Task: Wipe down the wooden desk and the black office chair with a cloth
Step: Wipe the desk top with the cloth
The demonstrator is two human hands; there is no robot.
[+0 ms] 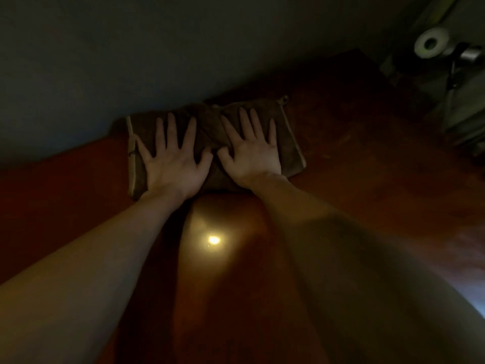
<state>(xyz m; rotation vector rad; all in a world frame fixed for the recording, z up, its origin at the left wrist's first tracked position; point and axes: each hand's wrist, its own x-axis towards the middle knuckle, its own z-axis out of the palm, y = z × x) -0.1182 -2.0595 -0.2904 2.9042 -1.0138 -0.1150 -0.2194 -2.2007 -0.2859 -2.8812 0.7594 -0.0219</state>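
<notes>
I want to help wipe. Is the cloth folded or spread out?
Folded: the brown cloth is a thick rectangle with layered creases, under both flat hands.

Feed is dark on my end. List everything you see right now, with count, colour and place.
desk: one, reddish-brown wood, fills the lower frame, back edge against the wall
wall: one, grey-blue, behind the desk
cloth: one, brown with pale edging, flat on the desk near the wall
light reflection: one, yellow, on the desk between the forearms
white roll: one, top right, identity unclear
left hand: flat on the cloth, fingers spread
right hand: flat on the cloth, fingers spread
</notes>
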